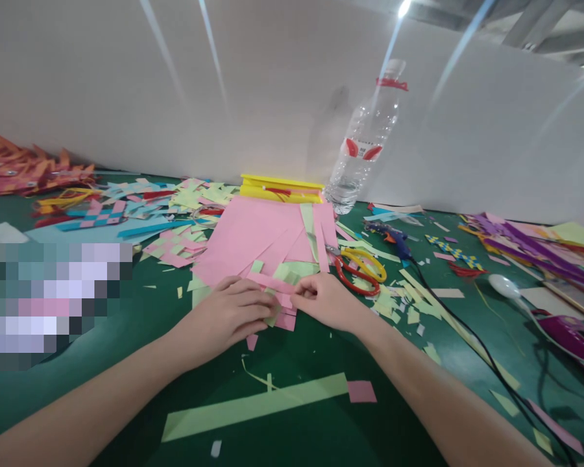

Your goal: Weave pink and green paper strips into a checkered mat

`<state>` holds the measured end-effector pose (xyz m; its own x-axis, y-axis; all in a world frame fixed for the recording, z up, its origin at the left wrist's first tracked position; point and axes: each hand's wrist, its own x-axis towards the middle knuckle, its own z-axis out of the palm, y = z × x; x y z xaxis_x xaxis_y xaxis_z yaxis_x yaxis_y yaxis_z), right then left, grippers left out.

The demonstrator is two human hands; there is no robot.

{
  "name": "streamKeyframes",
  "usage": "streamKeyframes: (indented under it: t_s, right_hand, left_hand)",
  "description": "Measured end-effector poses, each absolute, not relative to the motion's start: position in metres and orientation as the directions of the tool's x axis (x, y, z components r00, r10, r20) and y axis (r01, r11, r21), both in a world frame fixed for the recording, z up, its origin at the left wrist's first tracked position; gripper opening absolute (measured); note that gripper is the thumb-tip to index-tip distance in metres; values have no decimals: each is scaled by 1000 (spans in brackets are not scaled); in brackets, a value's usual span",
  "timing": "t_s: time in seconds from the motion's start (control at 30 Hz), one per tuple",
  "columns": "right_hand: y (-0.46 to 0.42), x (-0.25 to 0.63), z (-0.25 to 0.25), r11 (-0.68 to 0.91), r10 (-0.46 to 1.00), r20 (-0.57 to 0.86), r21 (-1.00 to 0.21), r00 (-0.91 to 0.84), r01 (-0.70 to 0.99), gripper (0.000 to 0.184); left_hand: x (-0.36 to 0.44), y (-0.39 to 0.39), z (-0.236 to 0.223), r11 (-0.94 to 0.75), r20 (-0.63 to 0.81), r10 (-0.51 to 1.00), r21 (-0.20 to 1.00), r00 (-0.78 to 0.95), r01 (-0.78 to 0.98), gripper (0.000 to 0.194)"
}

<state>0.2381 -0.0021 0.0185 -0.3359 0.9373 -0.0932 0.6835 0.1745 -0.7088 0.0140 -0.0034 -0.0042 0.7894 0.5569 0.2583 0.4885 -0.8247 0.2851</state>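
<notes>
My left hand (pixel 231 311) and my right hand (pixel 324 301) meet at the middle of the green table, both pinched on a small piece woven from pink and pale green paper strips (pixel 278 299). The left fingers press on its left edge; the right fingers grip its right end. Just beyond lies a stack of pink paper sheets (pixel 257 237) cut into strips. Red and yellow scissors (pixel 357 267) rest right of my right hand.
A long pale green strip (pixel 253 408) and a pink square (pixel 361 391) lie near me. A clear water bottle (pixel 365 146) stands at the back by yellow paper (pixel 279 188). A blue glue gun (pixel 392 235) with black cord lies right. Paper scraps cover both sides.
</notes>
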Motion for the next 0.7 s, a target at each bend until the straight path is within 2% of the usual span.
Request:
streamKeyframes:
  t_s: [0.27,0.4,0.5,0.6,0.7]
  right_hand:
    - [-3,241,22,179,938,-110,-656,-328,733,17]
    - [-2,245,26,210,918,-136,-629,-372,748,19]
    - [-1,248,31,233,920,-123,-591,-372,772,25]
    - [-2,248,35,257,952,24,-600,-304,758,29]
    - [-5,243,32,380,925,252,-575,-285,725,18]
  left_hand:
    - [14,-4,-5,-813,276,573,310,772,493,22]
    - [14,-6,-5,-817,277,570,296,774,496,20]
    - [14,-7,-3,-798,300,595,332,745,504,16]
    - [11,-6,-2,-770,341,632,379,696,513,19]
    - [3,0,-2,-747,367,663,384,652,543,27]
